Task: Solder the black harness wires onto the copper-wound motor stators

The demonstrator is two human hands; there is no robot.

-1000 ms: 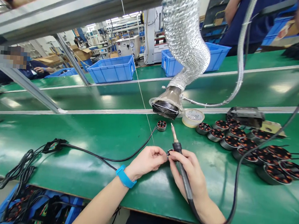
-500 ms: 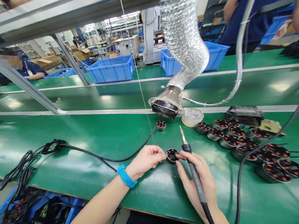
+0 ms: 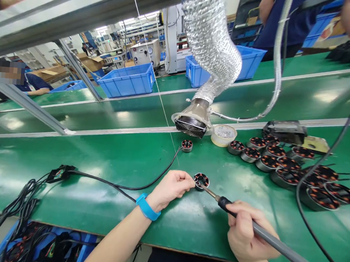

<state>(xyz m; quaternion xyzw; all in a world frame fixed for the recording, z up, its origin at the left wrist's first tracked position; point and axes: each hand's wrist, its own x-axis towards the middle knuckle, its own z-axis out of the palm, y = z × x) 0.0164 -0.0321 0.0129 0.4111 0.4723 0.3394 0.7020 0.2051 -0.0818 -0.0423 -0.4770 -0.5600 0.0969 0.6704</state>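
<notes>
A round motor stator with copper windings sits on the green bench in front of me. At its left edge my left hand is closed in a pinch; whatever lies between the fingertips is too small to name. My right hand is wrapped round the grey handle of a soldering iron, whose metal tip reaches the stator's inside from the right. Behind it stands another small stator with a black cable running left from it.
Several stators stand at the right beside a tub. A fume duct hangs above the bench. A loose iron cord crosses the right side. A cable bundle lies left, above a blue bin. People sit or stand beyond.
My right hand has moved back from the stator and right, now gripping the iron. The iron has swung from pointing up to pointing left, its tip down at the stator. My left hand stayed.
</notes>
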